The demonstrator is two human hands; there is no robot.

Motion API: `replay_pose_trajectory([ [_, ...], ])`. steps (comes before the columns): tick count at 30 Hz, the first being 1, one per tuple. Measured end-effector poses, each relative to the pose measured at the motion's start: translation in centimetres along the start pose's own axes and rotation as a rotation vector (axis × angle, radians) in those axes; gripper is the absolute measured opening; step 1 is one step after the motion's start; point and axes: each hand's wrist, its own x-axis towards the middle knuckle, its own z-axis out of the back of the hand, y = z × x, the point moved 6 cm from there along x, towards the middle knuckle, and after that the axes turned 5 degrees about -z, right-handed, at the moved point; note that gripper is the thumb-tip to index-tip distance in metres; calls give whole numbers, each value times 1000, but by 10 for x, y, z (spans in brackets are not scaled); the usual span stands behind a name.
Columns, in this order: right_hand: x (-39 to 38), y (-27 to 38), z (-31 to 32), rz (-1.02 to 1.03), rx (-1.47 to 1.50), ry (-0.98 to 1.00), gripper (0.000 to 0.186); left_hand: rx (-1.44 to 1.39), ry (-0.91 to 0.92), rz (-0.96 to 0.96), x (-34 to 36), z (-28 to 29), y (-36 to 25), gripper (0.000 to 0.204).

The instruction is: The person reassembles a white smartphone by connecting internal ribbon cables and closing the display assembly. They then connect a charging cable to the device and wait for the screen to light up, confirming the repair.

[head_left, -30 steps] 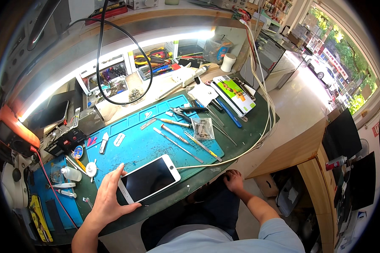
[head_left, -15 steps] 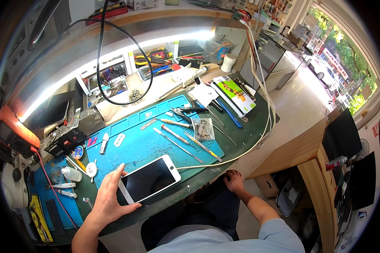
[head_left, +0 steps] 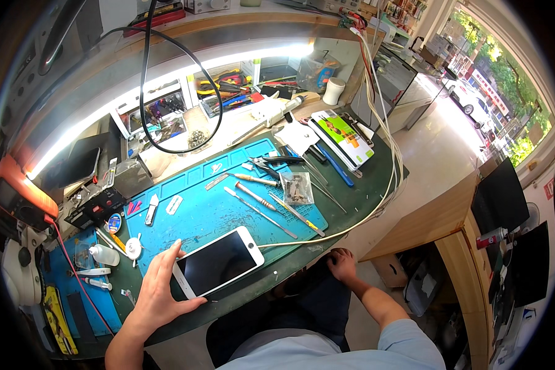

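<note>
My left hand [head_left: 158,290] grips a white smartphone [head_left: 218,261] by its left end, fingers along the far edge and thumb along the near edge. The dark screen faces up and its home button end points right. A white cable [head_left: 302,242] runs to that right end. Under the phone's far part lies a blue repair mat [head_left: 194,219], while its near part reaches over the dark green bench top [head_left: 262,283]. My right hand [head_left: 341,265] rests on my right knee below the bench edge, fingers spread and holding nothing.
On the mat lie a pry tool [head_left: 260,212], a knife [head_left: 296,214], cutting pliers [head_left: 275,163] and a small clear bag [head_left: 296,188]. An orange multimeter [head_left: 22,192] and a white bottle [head_left: 104,254] stand left. Blue tweezers [head_left: 335,166] and a flat box [head_left: 344,139] lie back right.
</note>
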Motion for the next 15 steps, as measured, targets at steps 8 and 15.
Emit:
replay_pose_trajectory([
  [8,1,2,3,-17,20,-22,25,0,-2,-7,0,0,0,115],
  [15,1,0,2,-10,24,-32,25,-5,1,2,1,0,0,115],
])
